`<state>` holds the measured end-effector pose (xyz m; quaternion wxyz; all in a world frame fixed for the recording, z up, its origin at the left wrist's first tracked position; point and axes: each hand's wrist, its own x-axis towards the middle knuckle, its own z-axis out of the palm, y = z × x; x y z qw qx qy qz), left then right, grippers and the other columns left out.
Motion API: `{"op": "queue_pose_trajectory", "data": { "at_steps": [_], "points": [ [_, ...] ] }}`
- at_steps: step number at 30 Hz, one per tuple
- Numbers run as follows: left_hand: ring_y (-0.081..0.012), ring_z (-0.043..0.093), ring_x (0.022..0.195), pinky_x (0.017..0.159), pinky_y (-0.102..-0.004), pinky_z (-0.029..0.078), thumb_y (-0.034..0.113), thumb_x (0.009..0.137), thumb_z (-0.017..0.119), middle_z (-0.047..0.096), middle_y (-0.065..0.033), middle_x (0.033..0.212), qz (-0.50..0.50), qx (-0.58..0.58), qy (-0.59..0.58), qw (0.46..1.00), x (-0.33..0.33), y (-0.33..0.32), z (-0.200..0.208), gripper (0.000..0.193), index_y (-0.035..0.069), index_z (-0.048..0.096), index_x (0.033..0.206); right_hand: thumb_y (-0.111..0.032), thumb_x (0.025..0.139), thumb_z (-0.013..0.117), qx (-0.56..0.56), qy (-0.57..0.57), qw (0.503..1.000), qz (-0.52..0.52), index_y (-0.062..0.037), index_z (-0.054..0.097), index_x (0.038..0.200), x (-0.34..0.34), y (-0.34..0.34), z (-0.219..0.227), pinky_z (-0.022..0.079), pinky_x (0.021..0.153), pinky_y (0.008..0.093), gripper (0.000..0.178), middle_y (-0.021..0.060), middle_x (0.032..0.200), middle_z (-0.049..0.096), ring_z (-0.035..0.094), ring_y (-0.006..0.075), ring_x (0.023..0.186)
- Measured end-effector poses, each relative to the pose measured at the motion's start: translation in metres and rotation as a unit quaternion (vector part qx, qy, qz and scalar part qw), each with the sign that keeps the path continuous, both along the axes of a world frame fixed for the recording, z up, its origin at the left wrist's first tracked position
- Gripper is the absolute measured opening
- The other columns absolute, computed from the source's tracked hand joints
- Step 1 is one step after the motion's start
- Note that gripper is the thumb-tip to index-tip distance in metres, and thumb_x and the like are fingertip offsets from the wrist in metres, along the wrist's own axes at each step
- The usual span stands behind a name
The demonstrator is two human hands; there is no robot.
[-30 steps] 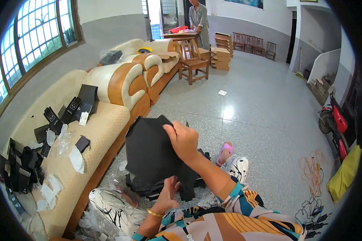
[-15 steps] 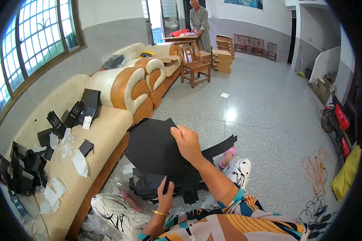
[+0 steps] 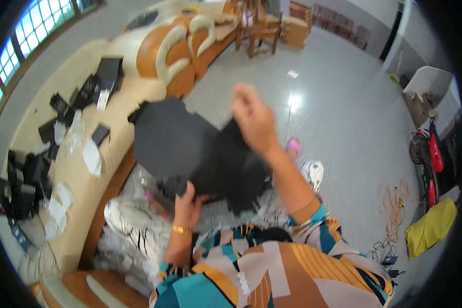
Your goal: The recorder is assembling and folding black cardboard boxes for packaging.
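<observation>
In front of my knees is a large flat sheet of black cardboard (image 3: 177,131) with ragged, notched edges. Its lower edge is gripped by my left hand (image 3: 189,208), thumb on the near face. Raised at the sheet's right side is my right hand (image 3: 254,120), smeared by motion. Its fingers look bent, but whether they grip the cardboard cannot be made out. Below that hand, more black cardboard (image 3: 238,174) overlaps the sheet, and its jagged lower end hangs near my legs.
To the left, a cream sofa (image 3: 138,88) bears black boxes (image 3: 33,174), white paper pieces (image 3: 91,156) and a small dark pouch (image 3: 100,134). A wooden chair (image 3: 262,32) stands ahead. At right are tangled cords (image 3: 392,210), a yellow-green bag (image 3: 431,228) and a red scooter (image 3: 435,156).
The view has tipped downward. My right hand has risen from the sheet's upper edge, and the cardboard has spread and shifted up and left. My left hand stays at its lower edge.
</observation>
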<state>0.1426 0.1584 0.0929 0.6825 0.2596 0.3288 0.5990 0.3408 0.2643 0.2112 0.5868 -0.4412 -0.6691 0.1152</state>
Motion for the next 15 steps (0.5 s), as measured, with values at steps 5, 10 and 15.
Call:
{"op": "queue_pose_trajectory", "data": {
  "at_steps": [5,10,15],
  "points": [
    [-0.0235,0.056,0.096,0.074,-0.0375,0.051,0.028,0.089,0.050,0.053,-0.0094,0.112,0.084,0.054,-0.039,0.994,-0.026,0.013,0.012,0.035,0.003,0.047,0.113,-0.024,0.087,0.052,-0.036,0.112,0.992,0.034,-0.0022,0.051,0.112,0.058,-0.009,-0.010,0.042,0.082,0.0298,0.033,0.0087,0.101,0.058,0.054,0.0161,0.094],
    [-0.0232,0.058,0.096,0.076,-0.0373,0.053,0.028,0.089,0.048,0.054,-0.0110,0.111,0.127,0.057,-0.083,0.987,-0.042,0.020,-0.007,0.036,0.001,0.047,0.113,-0.033,0.083,0.056,-0.265,0.068,0.959,0.071,-0.0028,0.050,0.115,0.063,0.001,-0.113,0.037,0.090,0.0309,0.044,0.0150,0.113,0.053,0.049,0.0197,0.106],
    [-0.0257,0.053,0.105,0.084,-0.0401,0.048,0.026,0.089,0.049,0.051,-0.0109,0.117,0.105,0.049,-0.144,0.983,-0.050,0.018,-0.007,0.036,0.003,0.046,0.116,-0.031,0.082,0.058,-0.218,-0.053,0.968,0.109,-0.0021,0.050,0.113,0.037,0.001,-0.139,0.038,0.087,0.0288,0.043,0.0106,0.109,0.055,0.050,0.0181,0.102]
  ]
}}
